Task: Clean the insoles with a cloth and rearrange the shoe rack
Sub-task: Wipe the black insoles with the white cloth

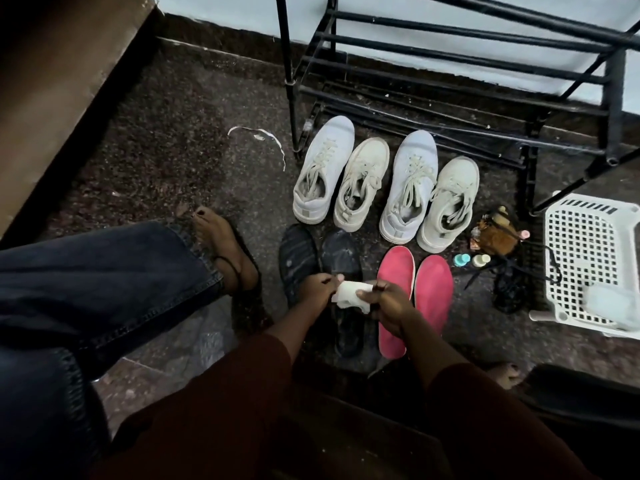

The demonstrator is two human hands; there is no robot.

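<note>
At the left of the frame we see a leg in dark jeans [86,289] and a sandalled foot [225,247] on the speckled dark floor. Just right of the foot, in the lower middle, two black insoles [298,261] lie side by side, worn and streaked grey, toes pointing up the frame. Over them the left hand [320,287] pinches one end of a cloth [349,294], small, white and bunched into a crumpled wad. The right hand [388,303] curls its fingers round the other end. The cloth sits between both hands over the right-hand black insole; we cannot tell whether it touches it. Beside the right hand lie two red insoles [434,292], bright and flat, one partly hidden by the wrist. Above the insoles, four white sneakers [408,185] with laces stand in a row, toes toward a black metal shoe rack [450,64] in the upper right. At the far right are two small bottles [462,260], a tangle of black laces [509,285] and a white perforated basket [588,258].
</note>
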